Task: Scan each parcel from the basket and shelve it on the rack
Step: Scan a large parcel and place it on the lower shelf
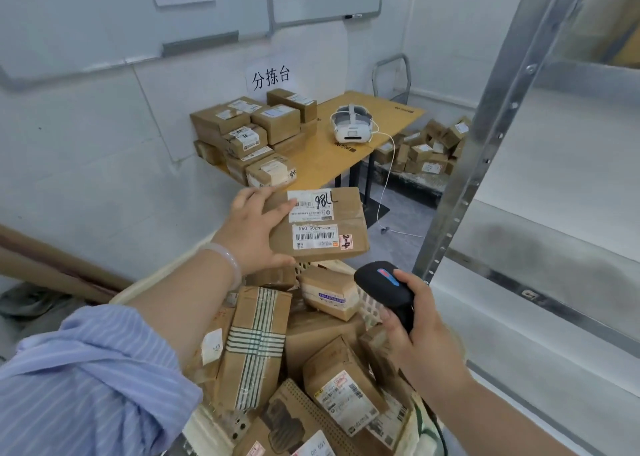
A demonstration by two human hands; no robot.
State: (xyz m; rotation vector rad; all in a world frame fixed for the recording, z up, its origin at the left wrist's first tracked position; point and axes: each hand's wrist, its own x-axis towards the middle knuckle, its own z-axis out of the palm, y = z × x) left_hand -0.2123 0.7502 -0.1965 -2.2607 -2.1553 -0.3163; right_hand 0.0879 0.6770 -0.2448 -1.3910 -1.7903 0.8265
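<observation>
Two hands are at work. The left hand (254,228) grips a flat brown parcel (322,225) by its left edge, fingers over the top and thumb beneath, holding it labels-up above the basket (367,306). That cream basket is heaped with taped cardboard parcels (256,344). Behind, a bench (346,164) carries stacked boxes (249,133) and a white headset (351,124). Further right, the right hand (420,334) is wrapped round a black scanner (384,282), just below the held parcel's right corner. The steel rack (493,136) stands at far right.
</observation>
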